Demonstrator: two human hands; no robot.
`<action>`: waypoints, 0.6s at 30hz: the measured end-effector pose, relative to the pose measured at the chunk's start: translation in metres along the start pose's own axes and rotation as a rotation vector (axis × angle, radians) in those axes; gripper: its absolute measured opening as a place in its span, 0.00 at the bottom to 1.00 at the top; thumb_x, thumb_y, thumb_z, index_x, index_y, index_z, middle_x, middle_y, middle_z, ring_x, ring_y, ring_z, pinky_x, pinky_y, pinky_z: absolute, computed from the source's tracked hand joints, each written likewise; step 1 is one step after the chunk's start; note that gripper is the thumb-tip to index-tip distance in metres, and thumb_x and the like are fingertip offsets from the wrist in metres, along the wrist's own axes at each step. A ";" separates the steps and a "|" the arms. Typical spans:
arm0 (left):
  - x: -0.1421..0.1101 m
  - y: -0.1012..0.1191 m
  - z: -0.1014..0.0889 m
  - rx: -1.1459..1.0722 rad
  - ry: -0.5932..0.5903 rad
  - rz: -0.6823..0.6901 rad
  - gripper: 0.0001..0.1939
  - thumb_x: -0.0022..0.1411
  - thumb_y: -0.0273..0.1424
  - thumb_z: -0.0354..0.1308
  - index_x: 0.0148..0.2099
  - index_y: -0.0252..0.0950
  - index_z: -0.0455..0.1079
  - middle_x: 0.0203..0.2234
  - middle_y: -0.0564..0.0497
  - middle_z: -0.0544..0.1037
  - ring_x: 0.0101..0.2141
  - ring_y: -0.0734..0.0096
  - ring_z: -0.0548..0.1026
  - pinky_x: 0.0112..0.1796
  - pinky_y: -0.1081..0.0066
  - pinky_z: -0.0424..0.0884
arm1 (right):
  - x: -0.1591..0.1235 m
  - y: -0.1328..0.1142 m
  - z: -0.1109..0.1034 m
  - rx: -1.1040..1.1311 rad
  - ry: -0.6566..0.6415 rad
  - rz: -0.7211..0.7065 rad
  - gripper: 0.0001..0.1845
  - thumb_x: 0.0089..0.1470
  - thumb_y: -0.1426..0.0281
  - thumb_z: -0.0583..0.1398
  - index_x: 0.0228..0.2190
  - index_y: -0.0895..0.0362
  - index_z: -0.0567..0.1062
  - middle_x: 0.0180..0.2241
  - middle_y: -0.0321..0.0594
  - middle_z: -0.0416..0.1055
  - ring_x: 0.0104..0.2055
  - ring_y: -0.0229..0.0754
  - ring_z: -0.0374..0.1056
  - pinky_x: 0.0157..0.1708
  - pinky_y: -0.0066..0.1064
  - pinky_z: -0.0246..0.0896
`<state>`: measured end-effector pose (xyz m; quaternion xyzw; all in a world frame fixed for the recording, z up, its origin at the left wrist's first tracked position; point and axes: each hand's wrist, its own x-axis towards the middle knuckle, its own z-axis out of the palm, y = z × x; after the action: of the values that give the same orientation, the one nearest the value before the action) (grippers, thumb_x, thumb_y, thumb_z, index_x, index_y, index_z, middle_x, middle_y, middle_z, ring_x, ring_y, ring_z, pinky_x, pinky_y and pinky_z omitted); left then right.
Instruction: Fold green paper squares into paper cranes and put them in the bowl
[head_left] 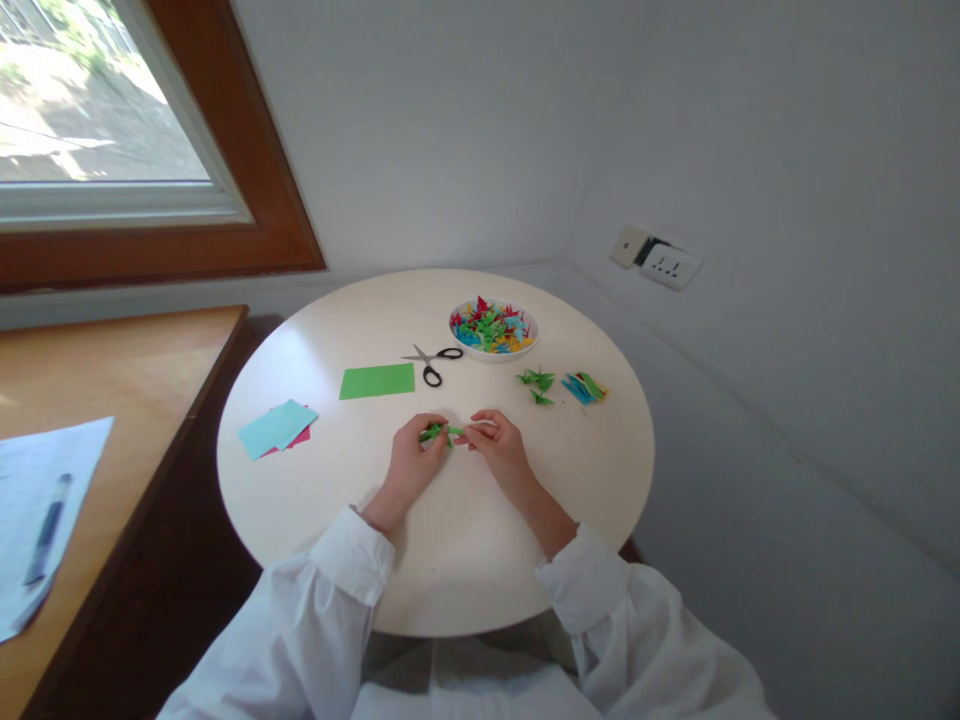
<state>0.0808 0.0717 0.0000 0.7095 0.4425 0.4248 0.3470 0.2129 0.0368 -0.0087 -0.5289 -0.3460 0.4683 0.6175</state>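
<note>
A small green folded paper crane (435, 433) is held between my two hands over the round white table (465, 580). My left hand (417, 450) is closed around its left part. The fingertips of my right hand (496, 446) pinch the right end; the fingers cover much of the paper's shape. Just beyond my hands lie a green paper sheet (377, 381) and black-handled scissors (431, 364) with spread blades. Several finished green paper cranes (537, 380) rest to the right of my right hand.
A white bowl (495, 355) full of colourful paper cranes stands at the back. Folded paper strips (585, 388) lie at the right, light blue and red paper squares (277, 428) at the left. A wooden desk (150, 370) bears papers and a pen (49, 530).
</note>
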 end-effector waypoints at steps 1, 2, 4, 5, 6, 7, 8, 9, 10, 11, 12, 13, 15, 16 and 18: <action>0.000 0.000 0.000 -0.001 0.006 -0.002 0.07 0.52 0.29 0.53 0.33 0.35 0.70 0.30 0.48 0.77 0.33 0.67 0.74 0.37 0.68 0.70 | 0.000 0.000 0.000 -0.005 0.006 -0.004 0.14 0.36 0.67 0.63 0.28 0.55 0.65 0.19 0.32 0.72 0.25 0.40 0.72 0.24 0.27 0.59; 0.000 0.000 0.000 0.000 0.008 -0.005 0.07 0.52 0.29 0.53 0.34 0.35 0.70 0.30 0.47 0.77 0.33 0.67 0.74 0.37 0.68 0.70 | 0.000 0.000 0.000 -0.009 0.010 -0.010 0.14 0.36 0.67 0.63 0.28 0.55 0.65 0.19 0.31 0.72 0.25 0.40 0.72 0.24 0.27 0.59; 0.000 0.000 0.000 0.005 0.004 -0.007 0.07 0.52 0.29 0.52 0.34 0.35 0.70 0.31 0.47 0.77 0.33 0.67 0.74 0.37 0.67 0.69 | 0.000 0.000 -0.001 -0.012 0.013 -0.018 0.14 0.36 0.67 0.63 0.28 0.55 0.65 0.19 0.31 0.71 0.25 0.40 0.72 0.24 0.27 0.59; 0.000 0.000 0.000 0.008 0.002 -0.005 0.07 0.52 0.28 0.52 0.34 0.35 0.70 0.31 0.47 0.77 0.33 0.67 0.74 0.37 0.67 0.69 | 0.000 0.000 -0.001 -0.010 0.014 -0.021 0.14 0.36 0.67 0.63 0.27 0.55 0.65 0.19 0.31 0.71 0.24 0.40 0.72 0.24 0.27 0.58; 0.000 0.000 0.000 0.011 0.002 -0.003 0.07 0.53 0.28 0.52 0.34 0.35 0.70 0.31 0.47 0.77 0.33 0.67 0.74 0.37 0.67 0.69 | 0.000 -0.001 0.000 -0.006 0.015 -0.024 0.14 0.36 0.67 0.63 0.27 0.55 0.65 0.19 0.31 0.71 0.24 0.40 0.72 0.24 0.27 0.58; 0.000 0.000 0.000 0.014 0.002 -0.002 0.07 0.53 0.29 0.53 0.34 0.35 0.70 0.30 0.47 0.77 0.33 0.67 0.74 0.37 0.67 0.69 | 0.000 -0.001 0.000 -0.003 0.016 -0.026 0.14 0.36 0.67 0.63 0.27 0.55 0.65 0.18 0.31 0.71 0.24 0.40 0.72 0.24 0.27 0.57; 0.000 0.000 0.000 0.016 0.002 0.000 0.07 0.53 0.29 0.53 0.34 0.35 0.70 0.30 0.47 0.77 0.33 0.67 0.74 0.37 0.67 0.69 | 0.000 -0.002 0.000 0.001 0.016 -0.028 0.13 0.36 0.68 0.62 0.27 0.55 0.65 0.18 0.30 0.70 0.24 0.39 0.71 0.23 0.27 0.57; 0.000 0.000 0.000 0.019 0.001 0.001 0.07 0.53 0.29 0.53 0.34 0.35 0.70 0.30 0.47 0.77 0.33 0.67 0.74 0.37 0.67 0.69 | 0.000 -0.002 0.000 0.004 0.015 -0.029 0.13 0.36 0.68 0.62 0.27 0.55 0.65 0.18 0.30 0.70 0.24 0.39 0.71 0.23 0.27 0.57; 0.000 0.001 0.000 0.023 0.000 0.002 0.07 0.53 0.29 0.53 0.34 0.35 0.70 0.31 0.47 0.77 0.33 0.67 0.74 0.37 0.67 0.69 | 0.000 -0.002 0.001 0.006 0.015 -0.029 0.13 0.36 0.68 0.62 0.27 0.55 0.65 0.18 0.30 0.70 0.24 0.39 0.71 0.23 0.26 0.57; 0.000 0.001 0.000 0.028 -0.002 0.003 0.07 0.53 0.29 0.53 0.34 0.34 0.70 0.31 0.47 0.77 0.33 0.67 0.74 0.37 0.67 0.69 | -0.001 -0.003 0.001 0.009 0.016 -0.029 0.13 0.35 0.68 0.62 0.27 0.55 0.65 0.18 0.30 0.70 0.23 0.39 0.71 0.23 0.26 0.57; 0.000 0.000 0.000 0.034 -0.004 0.005 0.07 0.54 0.29 0.53 0.34 0.34 0.70 0.31 0.47 0.77 0.33 0.67 0.74 0.37 0.67 0.69 | -0.001 -0.003 0.001 0.013 0.019 -0.031 0.14 0.35 0.68 0.62 0.27 0.55 0.65 0.18 0.29 0.70 0.23 0.38 0.71 0.23 0.26 0.57; 0.000 0.000 0.000 0.040 -0.005 0.007 0.07 0.54 0.29 0.53 0.34 0.34 0.71 0.31 0.47 0.77 0.33 0.67 0.74 0.37 0.67 0.69 | -0.001 -0.003 0.001 0.016 0.022 -0.033 0.14 0.35 0.68 0.62 0.27 0.55 0.65 0.18 0.29 0.70 0.23 0.38 0.71 0.24 0.26 0.57; 0.000 -0.001 0.000 0.048 -0.005 0.013 0.08 0.54 0.29 0.52 0.34 0.34 0.71 0.31 0.47 0.77 0.33 0.67 0.74 0.37 0.67 0.69 | -0.001 -0.002 0.001 0.019 0.023 -0.040 0.14 0.35 0.68 0.63 0.27 0.55 0.65 0.18 0.29 0.70 0.23 0.38 0.70 0.24 0.26 0.57; 0.000 -0.002 0.001 0.048 -0.006 0.016 0.08 0.53 0.29 0.52 0.34 0.34 0.71 0.31 0.47 0.77 0.34 0.68 0.74 0.38 0.68 0.69 | 0.000 -0.002 0.001 0.019 0.020 -0.044 0.14 0.35 0.68 0.63 0.27 0.55 0.65 0.18 0.29 0.70 0.23 0.38 0.71 0.24 0.26 0.57; 0.000 -0.003 0.001 0.044 -0.006 0.020 0.08 0.53 0.28 0.52 0.35 0.34 0.71 0.32 0.47 0.77 0.34 0.68 0.74 0.38 0.68 0.69 | 0.000 -0.001 0.000 0.016 0.011 -0.050 0.14 0.34 0.68 0.63 0.27 0.55 0.65 0.18 0.29 0.70 0.23 0.38 0.71 0.24 0.26 0.57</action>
<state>0.0805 0.0727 -0.0029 0.7225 0.4435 0.4165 0.3285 0.2126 0.0367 -0.0074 -0.5175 -0.3521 0.4526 0.6351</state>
